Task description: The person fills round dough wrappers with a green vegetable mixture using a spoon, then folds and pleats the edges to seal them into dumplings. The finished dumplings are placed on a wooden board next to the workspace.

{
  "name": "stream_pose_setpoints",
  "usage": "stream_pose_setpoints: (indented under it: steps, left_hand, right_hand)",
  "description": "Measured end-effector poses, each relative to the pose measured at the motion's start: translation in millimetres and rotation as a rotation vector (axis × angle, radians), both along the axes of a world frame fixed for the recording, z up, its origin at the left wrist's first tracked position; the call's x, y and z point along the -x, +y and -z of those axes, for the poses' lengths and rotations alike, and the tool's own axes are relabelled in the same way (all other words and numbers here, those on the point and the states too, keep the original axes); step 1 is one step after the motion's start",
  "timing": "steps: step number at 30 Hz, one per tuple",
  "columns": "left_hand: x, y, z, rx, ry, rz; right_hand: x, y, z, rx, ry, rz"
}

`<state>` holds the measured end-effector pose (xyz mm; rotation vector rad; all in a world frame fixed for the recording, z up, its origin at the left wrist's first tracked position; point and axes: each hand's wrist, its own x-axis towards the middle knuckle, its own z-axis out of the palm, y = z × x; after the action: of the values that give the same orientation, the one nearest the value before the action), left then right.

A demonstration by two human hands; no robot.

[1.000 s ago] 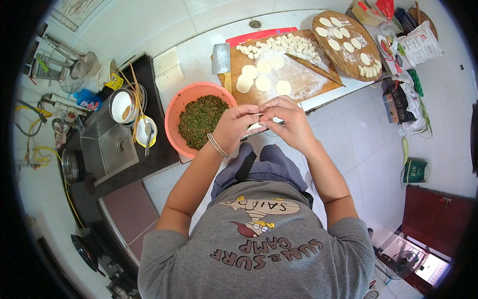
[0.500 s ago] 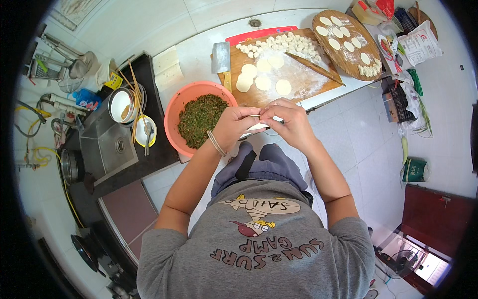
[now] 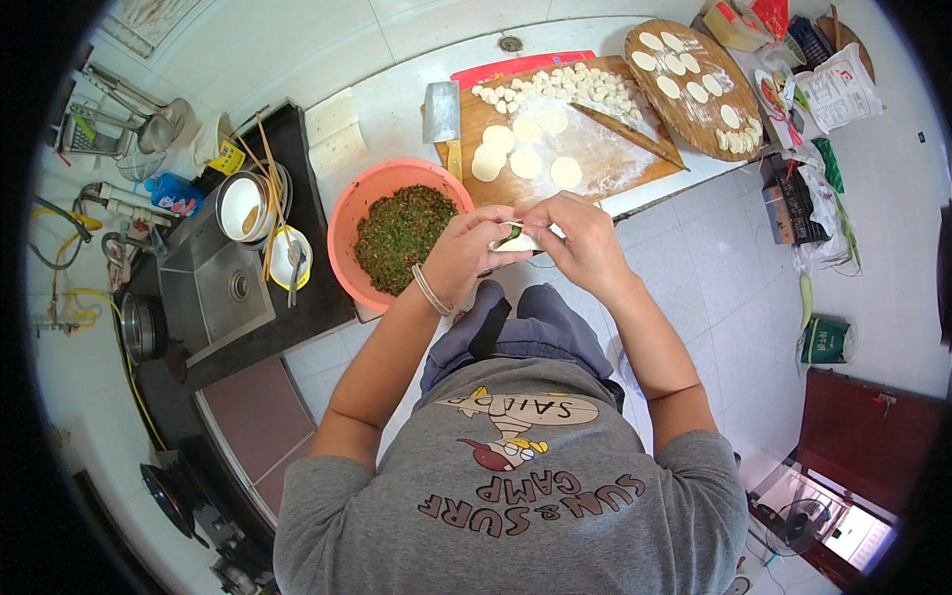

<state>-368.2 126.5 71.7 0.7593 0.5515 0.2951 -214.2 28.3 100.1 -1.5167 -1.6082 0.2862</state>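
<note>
Between my two hands is a dumpling [image 3: 515, 241], a white dough wrapper folded partway over green filling that shows at its opening. My left hand [image 3: 474, 241] holds it from the left, fingers curled round its edge. From the right, my right hand [image 3: 575, 238] pinches the wrapper's other end. Left of my hands stands a salmon-pink basin [image 3: 342, 223] of chopped green filling [image 3: 402, 238]. Beyond them a wooden board [image 3: 620, 178] bears round wrappers [image 3: 565, 173], small dough pieces [image 3: 560, 89] and a tapered rolling pin [image 3: 630, 137].
A cleaver [image 3: 441, 114] lies by the board's left edge. Back right, a round wooden board [image 3: 694, 119] carries more wrappers. On the left are a steel sink [image 3: 213, 297], stacked bowls [image 3: 241, 208] and long chopsticks [image 3: 270, 174]. A flour bag [image 3: 838, 89] stands at far right.
The wrapper has turned and spread a little between my hands, so the green filling now shows. My fingers have shifted slightly along its edge.
</note>
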Motion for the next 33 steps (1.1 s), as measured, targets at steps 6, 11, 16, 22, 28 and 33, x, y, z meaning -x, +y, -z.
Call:
stream_pose_setpoints:
  steps: [6, 11, 16, 22, 28, 33]
  left_hand:
    - [5, 4, 2, -0.450, -0.105, 0.046]
    - [6, 0, 5, 0.025, -0.206, -0.055]
    - [6, -2, 2, -0.021, -0.157, -0.053]
    - [7, -4, 4, -0.048, -0.136, -0.052]
    - [8, -6, 1, -0.070, -0.113, -0.100]
    - [8, -5, 6, -0.093, -0.082, -0.066]
  right_hand:
    - [-8, -7, 2, -0.058, 0.278, 0.179]
    - [-13, -25, 37, 0.166, 0.739, 0.088]
    - [0, -24, 50, 0.127, 0.824, 0.121]
    - [8, -23, 40, 0.130, 0.527, 0.234]
    - [11, -19, 34, 0.095, 0.343, 0.223]
    - [13, -17, 34, 0.080, 0.235, 0.205]
